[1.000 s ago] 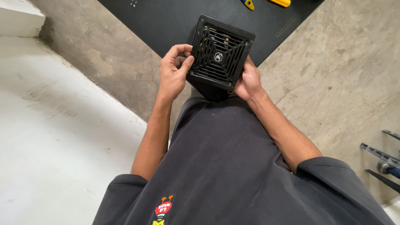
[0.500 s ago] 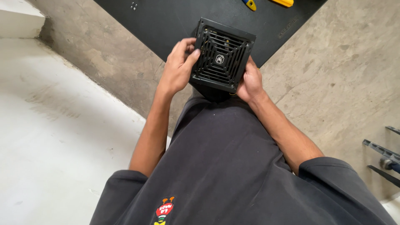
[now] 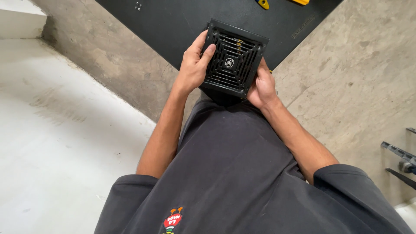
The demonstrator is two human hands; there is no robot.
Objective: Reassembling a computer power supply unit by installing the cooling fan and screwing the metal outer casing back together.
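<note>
While gripped at both sides, black fan-grilled box (image 3: 234,60): left hand (image 3: 193,69), right hand (image 3: 260,89) closed around it. Thumb now on grille; inspection continuing. Black bench (image 3: 173,21) beneath.

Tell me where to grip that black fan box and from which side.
Grip the black fan box by its two flat opposite side walls, coming in from left and right, as the left hand and right hand do. The top face is an open grille, probably poor for fingers.
</note>
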